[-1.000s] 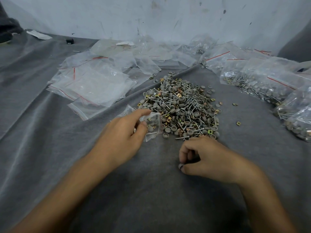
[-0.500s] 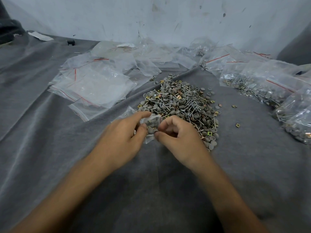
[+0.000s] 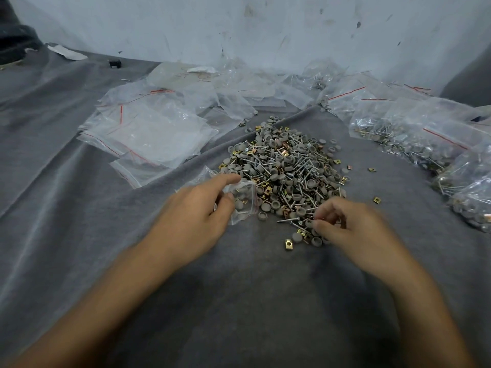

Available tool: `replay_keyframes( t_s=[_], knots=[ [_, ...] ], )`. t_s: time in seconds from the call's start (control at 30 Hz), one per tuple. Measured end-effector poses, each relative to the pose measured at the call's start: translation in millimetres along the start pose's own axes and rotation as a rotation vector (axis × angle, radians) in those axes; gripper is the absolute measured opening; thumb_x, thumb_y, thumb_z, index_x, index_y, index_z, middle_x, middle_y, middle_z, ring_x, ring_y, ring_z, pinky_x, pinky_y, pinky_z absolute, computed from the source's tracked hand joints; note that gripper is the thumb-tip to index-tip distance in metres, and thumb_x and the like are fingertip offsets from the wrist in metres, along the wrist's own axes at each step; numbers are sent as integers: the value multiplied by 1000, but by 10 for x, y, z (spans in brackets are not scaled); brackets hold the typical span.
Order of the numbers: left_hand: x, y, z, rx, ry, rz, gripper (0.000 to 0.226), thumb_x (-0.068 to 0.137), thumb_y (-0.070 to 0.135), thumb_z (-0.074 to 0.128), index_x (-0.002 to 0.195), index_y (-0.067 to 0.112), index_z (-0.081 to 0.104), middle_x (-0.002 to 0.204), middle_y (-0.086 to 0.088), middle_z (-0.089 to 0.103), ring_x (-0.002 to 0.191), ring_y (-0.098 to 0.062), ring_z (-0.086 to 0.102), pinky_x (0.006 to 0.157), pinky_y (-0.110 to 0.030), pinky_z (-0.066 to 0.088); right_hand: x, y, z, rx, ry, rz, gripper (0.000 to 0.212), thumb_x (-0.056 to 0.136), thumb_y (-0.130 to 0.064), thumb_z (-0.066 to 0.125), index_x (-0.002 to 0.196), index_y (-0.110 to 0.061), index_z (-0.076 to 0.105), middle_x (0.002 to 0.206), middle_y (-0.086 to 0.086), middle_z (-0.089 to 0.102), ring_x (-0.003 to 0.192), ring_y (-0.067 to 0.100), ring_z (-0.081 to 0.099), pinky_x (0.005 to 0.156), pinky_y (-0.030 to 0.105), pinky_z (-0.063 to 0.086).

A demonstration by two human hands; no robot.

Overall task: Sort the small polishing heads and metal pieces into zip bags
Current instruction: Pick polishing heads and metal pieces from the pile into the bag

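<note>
Cloth (image 3: 66,208), grey and creased, covered the whole work surface up to a scuffed pale wall (image 3: 239,27). At the far left rear lay a white paper scrap (image 3: 67,52). Just right of it sat a small black object (image 3: 115,63), too small to identify. Empty zip bags (image 3: 148,128) with red seal lines lay overlapped left of centre, apart from both hands.

The left hand (image 3: 196,216) pinched a small zip bag (image 3: 243,200) between thumb and forefinger at its mouth. This bag lay on the cloth against the left edge of the pile, with a few grey heads visible inside.

The pile (image 3: 289,166) of grey polishing heads, metal pins and square brass pieces sat at centre. One loose brass piece (image 3: 288,244) lay at its near edge, just left of the right hand.

The right hand (image 3: 353,229) was at the pile's near right corner, fingers curled, thumb and forefinger tips close together over the pins. Motion blur prevented confirming whether anything was held. The hand hid part of that corner of the pile.

Filled zip bags (image 3: 414,139) lay heaped along the right side, near the pile but not touching it.
</note>
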State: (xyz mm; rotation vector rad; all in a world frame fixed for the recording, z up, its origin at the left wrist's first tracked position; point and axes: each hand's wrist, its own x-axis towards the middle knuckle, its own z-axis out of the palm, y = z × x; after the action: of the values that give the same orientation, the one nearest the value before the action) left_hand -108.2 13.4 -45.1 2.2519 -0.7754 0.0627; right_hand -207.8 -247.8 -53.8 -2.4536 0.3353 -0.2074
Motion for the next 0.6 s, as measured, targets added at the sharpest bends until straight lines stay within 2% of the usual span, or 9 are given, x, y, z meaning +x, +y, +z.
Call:
replay_keyframes(
  t_s=[0.03,0.1,0.17,0.27,0.4,0.47,0.53,0.6],
  knots=[
    [2,7,-3,-5,-4,5,37,104,29,47,139,34,56,79,32,64,69,1,61,60,-21,40,-13,14,-2,-15,-7,-3,11,88,-30,75,84,-35,66,83,-11,65,75,4,60,68,30,45],
    [0,12,-14,-15,2,9,38,103,30,46,139,33,57,77,24,67,68,-3,62,58,-18,40,-20,10,13,-61,-32,-11,12,87,-31,75,86,-37,65,92,-13,61,83,2,59,73,29,46],
    [-7,9,-16,-15,11,12,37,103,29,47,139,34,57,73,17,67,67,-3,62,59,-19,39,-21,-9,26,-119,-79,7,14,87,-32,75,93,-38,64,102,-15,55,94,4,57,83,34,49],
    [-34,-10,-21,-19,24,1,37,104,29,47,139,34,57,76,24,66,69,-2,62,60,-20,41,-7,-57,44,-201,-157,23,23,88,-35,74,106,-39,61,110,-18,48,106,9,54,94,38,49],
    [-19,23,-15,-14,13,2,37,104,30,47,140,34,56,70,11,67,68,-5,62,61,-26,48,-27,-129,87,-189,-169,1,34,90,-29,72,121,-38,61,117,-18,48,109,9,54,97,35,48],
    [-17,33,-5,-17,5,4,38,104,31,46,140,34,55,71,12,67,68,-5,62,61,-24,48,-35,-177,128,-174,-189,-23,39,90,-25,70,126,-37,61,120,-19,48,110,8,52,98,36,48],
    [-23,37,-3,-24,-2,3,38,104,31,46,140,34,56,72,13,67,69,-3,62,62,-23,48,-47,-216,170,-169,-201,-67,42,89,-24,70,128,-37,61,119,-22,46,108,4,50,98,34,47],
    [-20,39,1,-21,-5,-3,38,103,32,45,140,35,56,73,10,68,70,-4,62,67,-30,51,-48,-245,201,-136,-193,-103,40,89,-21,70,125,-36,63,115,-25,47,102,-1,48,94,29,46]
  ],
)
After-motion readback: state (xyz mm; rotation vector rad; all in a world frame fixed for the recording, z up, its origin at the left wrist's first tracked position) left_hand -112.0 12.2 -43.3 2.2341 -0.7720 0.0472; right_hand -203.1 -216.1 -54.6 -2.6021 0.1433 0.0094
